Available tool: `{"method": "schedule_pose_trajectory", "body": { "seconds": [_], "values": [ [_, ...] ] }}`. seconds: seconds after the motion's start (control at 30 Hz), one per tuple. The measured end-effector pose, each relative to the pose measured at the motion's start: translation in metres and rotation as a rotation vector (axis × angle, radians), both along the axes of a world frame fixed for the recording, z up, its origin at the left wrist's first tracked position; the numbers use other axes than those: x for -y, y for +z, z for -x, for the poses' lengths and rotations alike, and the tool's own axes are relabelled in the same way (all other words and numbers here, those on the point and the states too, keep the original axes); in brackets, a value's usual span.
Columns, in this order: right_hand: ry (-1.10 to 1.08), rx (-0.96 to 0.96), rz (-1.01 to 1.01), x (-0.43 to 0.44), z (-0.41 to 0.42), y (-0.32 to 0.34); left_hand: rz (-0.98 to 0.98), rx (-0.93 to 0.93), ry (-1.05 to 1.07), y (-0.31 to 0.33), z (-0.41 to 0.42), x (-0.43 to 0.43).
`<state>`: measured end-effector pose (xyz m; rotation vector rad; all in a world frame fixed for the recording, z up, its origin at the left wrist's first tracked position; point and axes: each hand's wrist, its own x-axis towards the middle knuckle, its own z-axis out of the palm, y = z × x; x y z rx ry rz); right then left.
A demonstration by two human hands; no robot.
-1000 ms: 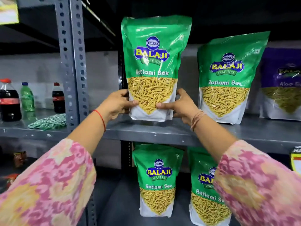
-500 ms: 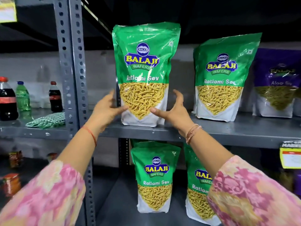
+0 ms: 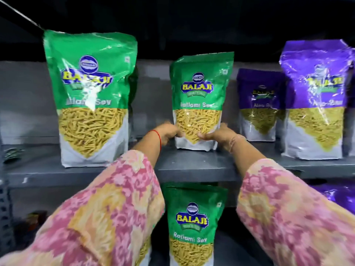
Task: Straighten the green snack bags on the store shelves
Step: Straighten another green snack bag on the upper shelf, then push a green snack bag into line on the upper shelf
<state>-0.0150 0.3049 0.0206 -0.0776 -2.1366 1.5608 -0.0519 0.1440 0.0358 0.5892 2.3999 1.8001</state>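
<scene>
Two green Balaji snack bags stand upright on the grey middle shelf (image 3: 192,166). The large left bag (image 3: 92,96) stands free near the shelf's front. The smaller middle bag (image 3: 199,96) stands further back, and both hands grip its lower part. My left hand (image 3: 169,130) holds its lower left edge and my right hand (image 3: 215,134) holds its lower right edge. A third green bag (image 3: 194,223) stands on the shelf below, between my sleeves. The picture is blurred by motion.
Two purple snack bags stand to the right on the same shelf, a small one (image 3: 259,104) at the back and a big one (image 3: 315,100) at the front. Another purple bag (image 3: 338,196) shows on the lower shelf. A green cloth (image 3: 11,152) lies at far left.
The view has swung right. Both hands have let go of the left green bag, which now stands alone, and have moved right onto the middle green bag.
</scene>
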Motion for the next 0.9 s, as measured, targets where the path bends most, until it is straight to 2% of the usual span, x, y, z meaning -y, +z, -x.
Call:
{"method": "schedule_pose_trajectory", "body": {
  "seconds": [0.1, 0.17, 0.27, 0.43, 0.63, 0.8, 0.83, 0.9],
  "values": [
    [0.067, -0.024, 0.074, -0.032, 0.036, -0.012, -0.036, -0.035, 0.02, -0.004, 0.009, -0.009],
    [0.137, -0.034, 0.171, -0.025, 0.019, -0.01, -0.111, -0.042, 0.037, -0.003, 0.0, -0.009],
    [0.16, -0.025, 0.197, -0.012, -0.017, -0.001, -0.167, -0.076, -0.021, 0.0, -0.024, -0.001],
    [0.188, -0.079, 0.141, -0.017, -0.053, -0.008, -0.259, -0.123, -0.077, -0.011, -0.038, 0.012],
    [0.147, -0.076, 0.101, -0.015, -0.065, -0.022, -0.191, -0.138, -0.012, -0.029, -0.04, 0.014],
    [0.11, -0.073, 0.043, -0.012, -0.071, -0.023, -0.143, -0.146, -0.047, -0.031, -0.052, 0.012],
    [0.05, -0.099, -0.025, -0.009, -0.075, -0.025, -0.166, -0.177, -0.039, -0.034, -0.056, 0.013],
    [-0.137, -0.286, -0.183, 0.007, -0.088, -0.039, -0.276, -0.39, 0.073, -0.045, -0.069, 0.023]
  ]
}}
